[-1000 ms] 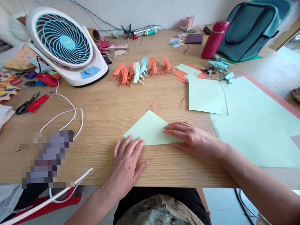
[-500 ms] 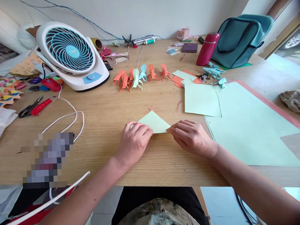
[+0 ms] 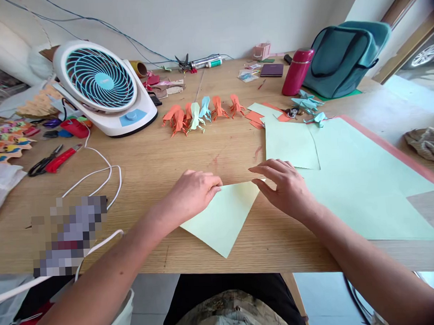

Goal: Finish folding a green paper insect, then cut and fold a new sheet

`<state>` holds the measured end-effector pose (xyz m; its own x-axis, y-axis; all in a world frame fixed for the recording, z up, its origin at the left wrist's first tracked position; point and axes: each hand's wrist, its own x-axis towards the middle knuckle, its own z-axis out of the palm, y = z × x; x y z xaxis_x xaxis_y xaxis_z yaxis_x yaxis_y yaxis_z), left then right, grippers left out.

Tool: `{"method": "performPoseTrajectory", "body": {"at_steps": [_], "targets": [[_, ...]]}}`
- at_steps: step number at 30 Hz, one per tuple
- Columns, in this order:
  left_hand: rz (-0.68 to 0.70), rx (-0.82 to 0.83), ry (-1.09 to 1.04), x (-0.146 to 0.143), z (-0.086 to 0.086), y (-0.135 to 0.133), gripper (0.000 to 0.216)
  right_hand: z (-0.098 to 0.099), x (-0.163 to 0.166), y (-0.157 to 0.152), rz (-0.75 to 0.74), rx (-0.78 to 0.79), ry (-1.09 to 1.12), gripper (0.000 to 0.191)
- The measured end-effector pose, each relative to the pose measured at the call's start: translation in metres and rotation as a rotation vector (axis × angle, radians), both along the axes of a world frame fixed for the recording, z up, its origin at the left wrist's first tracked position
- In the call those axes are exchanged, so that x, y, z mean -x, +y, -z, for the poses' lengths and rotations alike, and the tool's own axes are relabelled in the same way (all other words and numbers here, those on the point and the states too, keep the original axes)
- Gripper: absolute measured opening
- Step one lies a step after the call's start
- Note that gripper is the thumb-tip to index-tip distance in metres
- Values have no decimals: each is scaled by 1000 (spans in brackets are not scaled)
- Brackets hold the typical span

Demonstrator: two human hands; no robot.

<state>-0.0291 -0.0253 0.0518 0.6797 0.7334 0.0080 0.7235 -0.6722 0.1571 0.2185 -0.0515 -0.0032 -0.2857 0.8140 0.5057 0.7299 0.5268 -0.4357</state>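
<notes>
A pale green sheet of paper [image 3: 226, 217] lies before me near the table's front edge, one corner pointing at me. Its top edge runs between my two hands. My left hand [image 3: 193, 192] pinches that edge with thumb and fingertips, the forearm crossing the sheet's left part. At the right corner is my right hand [image 3: 284, 183], its thumb apart from the stretched fingers and close to the paper; whether the thumb touches it I cannot tell. Beyond my hands stand several folded paper figures, among them a pale green one [image 3: 195, 118] and an orange one [image 3: 219, 107].
Larger green sheets [image 3: 369, 189] spread to the right, with a smaller sheet [image 3: 291, 142] on top. A white fan [image 3: 106, 86], scissors [image 3: 44, 163] and a red-handled cutter [image 3: 63, 158] lie left, near a white cable. A magenta flask [image 3: 297, 72] and a teal bag [image 3: 345, 61] stand back right.
The paper was a triangle pointing away; now a larger face of it shows, with a corner towards me. My right hand has opened from its pinch and moved slightly right and up.
</notes>
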Motion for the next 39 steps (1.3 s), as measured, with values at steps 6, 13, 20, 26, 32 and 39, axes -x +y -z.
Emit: {"method": "performPoseTrajectory", "body": {"at_steps": [6, 13, 20, 26, 32, 39], "targets": [[-14, -159, -122, -4, 64, -21, 33, 10, 26, -12, -214, 43, -161, 35], [28, -101, -41, 3, 82, -51, 57, 36, 36, -24, -287, 142, -298, 67], [27, -51, 2, 8, 83, -54, 64, 45, 15, -30, -118, 138, -392, 72], [-116, -95, 6, 11, 90, -60, 74, 49, -2, -32, 50, 167, -523, 70], [-240, -129, -18, 23, 97, -67, 76, 50, 3, -33, 149, 188, -545, 69], [-264, -49, -99, 41, 80, -56, 52, 46, 4, -33, 196, 223, -466, 66]]}}
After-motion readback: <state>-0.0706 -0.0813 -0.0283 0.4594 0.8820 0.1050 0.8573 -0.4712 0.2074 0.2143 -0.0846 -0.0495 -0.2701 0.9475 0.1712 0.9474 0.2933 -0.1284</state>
